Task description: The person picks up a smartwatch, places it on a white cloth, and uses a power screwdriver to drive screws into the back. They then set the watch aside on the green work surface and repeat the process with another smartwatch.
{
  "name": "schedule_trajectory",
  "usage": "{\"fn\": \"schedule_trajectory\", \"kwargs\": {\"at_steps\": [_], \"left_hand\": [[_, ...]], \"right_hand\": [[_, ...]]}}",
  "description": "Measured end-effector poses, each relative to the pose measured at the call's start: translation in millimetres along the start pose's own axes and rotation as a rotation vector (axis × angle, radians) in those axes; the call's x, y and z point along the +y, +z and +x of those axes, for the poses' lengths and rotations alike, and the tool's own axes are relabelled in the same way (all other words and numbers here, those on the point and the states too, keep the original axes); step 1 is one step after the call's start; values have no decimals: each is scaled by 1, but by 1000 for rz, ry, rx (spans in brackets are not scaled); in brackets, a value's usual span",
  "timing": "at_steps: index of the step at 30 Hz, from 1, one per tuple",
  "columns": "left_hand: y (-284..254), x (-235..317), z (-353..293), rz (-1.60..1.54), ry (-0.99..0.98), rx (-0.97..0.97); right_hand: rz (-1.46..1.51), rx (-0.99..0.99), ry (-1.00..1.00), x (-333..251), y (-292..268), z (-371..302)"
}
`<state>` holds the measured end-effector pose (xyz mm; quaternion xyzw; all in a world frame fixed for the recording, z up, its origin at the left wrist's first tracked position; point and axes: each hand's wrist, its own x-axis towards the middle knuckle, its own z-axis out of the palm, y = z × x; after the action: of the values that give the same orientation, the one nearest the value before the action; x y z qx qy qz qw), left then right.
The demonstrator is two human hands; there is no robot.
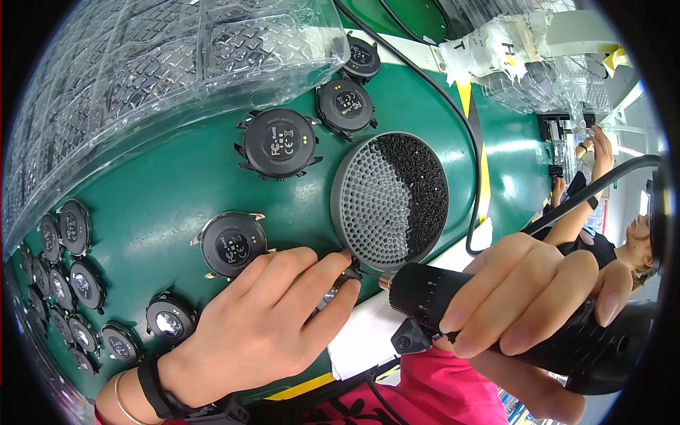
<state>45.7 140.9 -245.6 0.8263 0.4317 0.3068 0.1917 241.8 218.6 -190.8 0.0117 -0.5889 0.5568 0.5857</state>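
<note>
My left hand is closed, pinching a small dark watch case between thumb and fingers; most of it is hidden behind them. My right hand is wrapped round a black electric screwdriver. Its metal tip points left at the held case, close to it. Just beyond both hands stands a round grey dish with a dimpled plate. Small black screws lie heaped over its right side. Next to my left fingers, a round black watch case lies back up on the green table.
Larger watch cases lie beyond my left hand, and several more cluster at far left. Clear plastic trays are stacked at the back left. A black cable crosses the table behind the dish. Another person is at the right.
</note>
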Motion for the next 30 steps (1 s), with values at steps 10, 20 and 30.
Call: {"fn": "schedule_trajectory", "kwargs": {"at_steps": [10,20,30], "left_hand": [[1,-1,1,20,41,35],[1,-1,0,0,20,30],[1,-1,1,35,86,37]], "right_hand": [[-71,-293,83,1,-10,13],[-162,-392,120,7,-6,14],[-266,-80,14,6,3,12]]}}
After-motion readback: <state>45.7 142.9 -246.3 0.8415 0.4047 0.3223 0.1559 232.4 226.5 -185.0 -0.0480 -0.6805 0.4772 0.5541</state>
